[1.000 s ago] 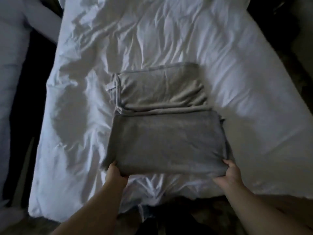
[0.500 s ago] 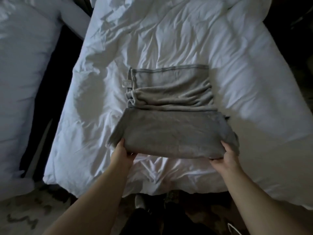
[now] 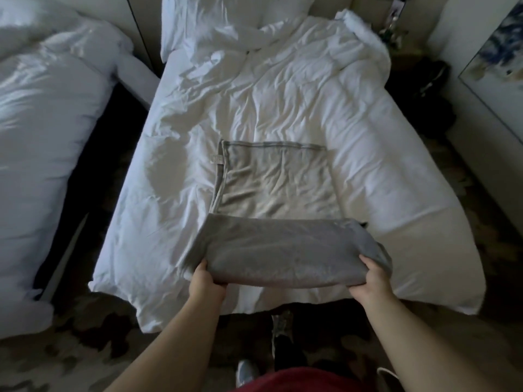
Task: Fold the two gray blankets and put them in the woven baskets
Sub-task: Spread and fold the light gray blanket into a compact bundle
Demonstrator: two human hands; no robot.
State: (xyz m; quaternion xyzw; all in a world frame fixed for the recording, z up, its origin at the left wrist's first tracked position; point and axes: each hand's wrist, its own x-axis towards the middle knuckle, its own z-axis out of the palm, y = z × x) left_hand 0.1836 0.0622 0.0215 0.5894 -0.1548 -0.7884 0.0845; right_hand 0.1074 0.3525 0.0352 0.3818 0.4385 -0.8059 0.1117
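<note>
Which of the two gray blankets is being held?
The nearer blanket: the left hand and right hand grip its front edge. The farther blanket, with a white tag, lies unheld.

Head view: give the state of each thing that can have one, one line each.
gray blanket: partly folded, far part lying flat, near folded end held.
left hand: grips the blanket's near left corner.
right hand: grips its near right corner.
white duvet: rumpled, spread out under the blanket.
</note>
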